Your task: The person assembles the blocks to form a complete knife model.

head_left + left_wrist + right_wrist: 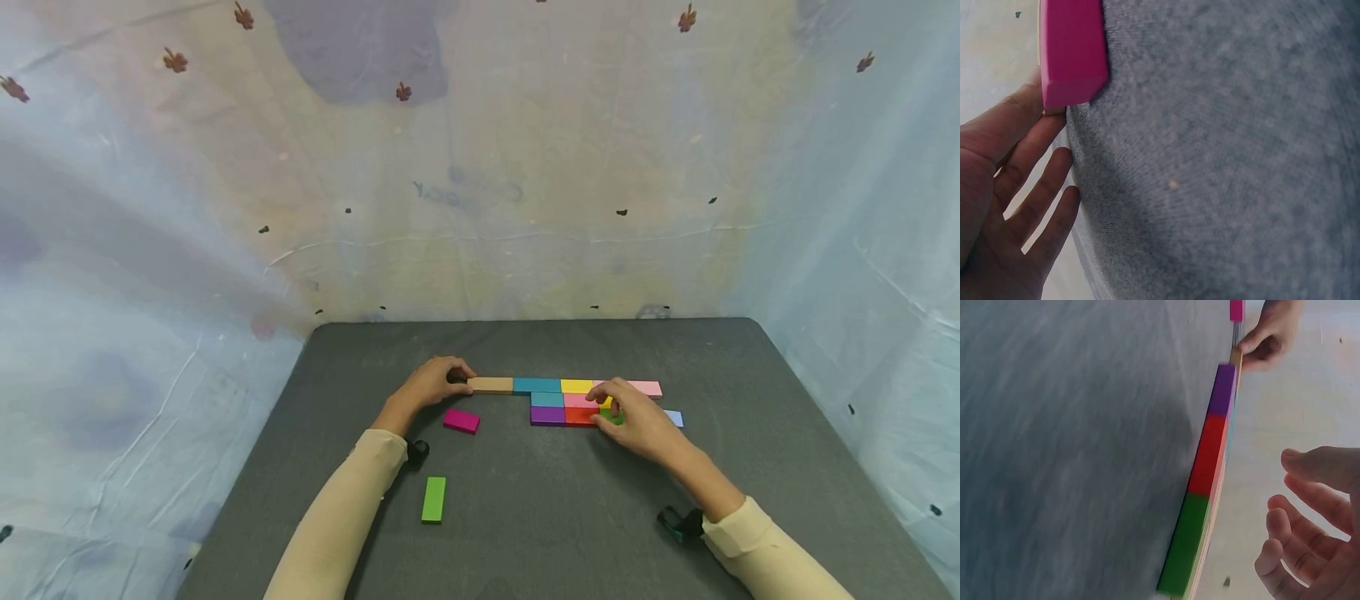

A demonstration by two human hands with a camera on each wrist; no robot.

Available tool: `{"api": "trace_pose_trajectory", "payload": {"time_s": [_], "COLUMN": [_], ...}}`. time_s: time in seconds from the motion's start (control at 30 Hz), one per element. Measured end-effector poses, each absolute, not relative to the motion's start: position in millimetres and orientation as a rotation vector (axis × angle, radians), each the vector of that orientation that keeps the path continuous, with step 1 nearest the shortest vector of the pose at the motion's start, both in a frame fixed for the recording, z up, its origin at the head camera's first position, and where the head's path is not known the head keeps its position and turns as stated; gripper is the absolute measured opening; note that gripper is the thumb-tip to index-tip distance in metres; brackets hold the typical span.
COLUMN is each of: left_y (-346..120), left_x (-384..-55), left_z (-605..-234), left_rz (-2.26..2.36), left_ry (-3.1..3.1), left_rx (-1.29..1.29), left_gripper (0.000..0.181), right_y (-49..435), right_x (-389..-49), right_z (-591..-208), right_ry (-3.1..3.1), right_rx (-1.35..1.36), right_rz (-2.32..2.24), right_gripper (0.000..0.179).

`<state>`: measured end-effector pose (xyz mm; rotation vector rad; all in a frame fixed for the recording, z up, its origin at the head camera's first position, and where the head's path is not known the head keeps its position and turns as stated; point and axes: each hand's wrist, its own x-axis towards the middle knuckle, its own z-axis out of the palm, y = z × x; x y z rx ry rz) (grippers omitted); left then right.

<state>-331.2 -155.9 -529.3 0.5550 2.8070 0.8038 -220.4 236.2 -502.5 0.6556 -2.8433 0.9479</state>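
Observation:
My left hand (437, 381) is at the left end of a tan block (491, 385), with thumb and index finger pinching that end. In the left wrist view its other fingers (1054, 219) stretch out loosely. My right hand (637, 419) hovers over the right part of the block group with relaxed, parted fingers and holds nothing. Beneath it, a green block (1185, 544) adjoins a red block (1208, 454), and a purple block (1222, 390) follows. Behind these lie teal (537, 385), yellow (577, 386) and pink blocks (645, 388), partly hidden by the right hand.
A magenta block (461, 421) lies apart near the left hand. Closer to the front, a light green block (433, 500) lies on the dark grey table (525, 533). A pale blue block (675, 417) shows beside the right hand. Patterned sheeting (487, 167) stands behind the table.

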Motion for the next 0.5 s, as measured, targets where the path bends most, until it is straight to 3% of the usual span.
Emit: {"api": "trace_pose_trajectory", "payload": {"time_s": [0.5], "left_y": [-156], "left_x": [-332], "left_z": [-530], "left_rz": [0.772], "left_ry": [2.814], "left_rx": [0.573], "left_gripper": [0.025], "right_y": [182], "right_x": [-218], "right_z": [-505], "right_ry": [-2.735], "right_rx": [0.818], "right_rz": [1.176], "right_gripper": [0.030]}}
